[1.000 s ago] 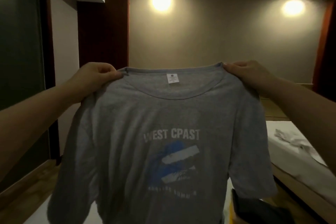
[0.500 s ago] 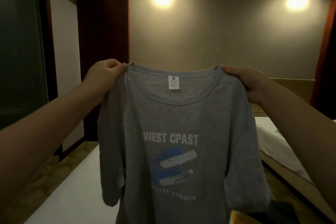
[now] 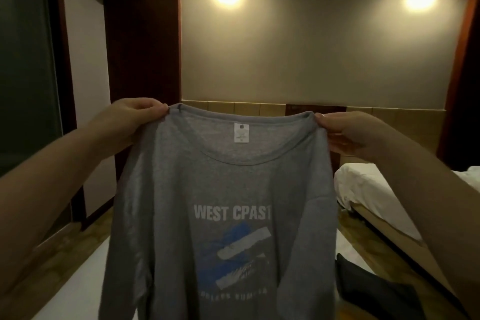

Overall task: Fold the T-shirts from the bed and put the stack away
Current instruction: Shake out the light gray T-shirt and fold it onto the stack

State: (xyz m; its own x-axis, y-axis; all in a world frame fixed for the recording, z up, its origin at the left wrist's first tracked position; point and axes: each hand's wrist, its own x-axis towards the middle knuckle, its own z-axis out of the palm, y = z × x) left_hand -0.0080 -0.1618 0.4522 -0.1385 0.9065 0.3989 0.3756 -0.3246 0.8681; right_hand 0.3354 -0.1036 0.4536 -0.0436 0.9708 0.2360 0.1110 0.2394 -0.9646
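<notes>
Left hand (image 3: pixel 135 119) and right hand (image 3: pixel 345 131) each pinch 1 shoulder of the shirt (image 3: pixel 207 179), fingers curled on the fabric. I see it hanging between them, print toward me, above the bed (image 3: pixel 78 280), probably to straighten it for folding.

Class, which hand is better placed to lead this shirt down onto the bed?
Probably left: the left hand holds the grey T-shirt over white bed; a dark garment lies below the right hand.
</notes>
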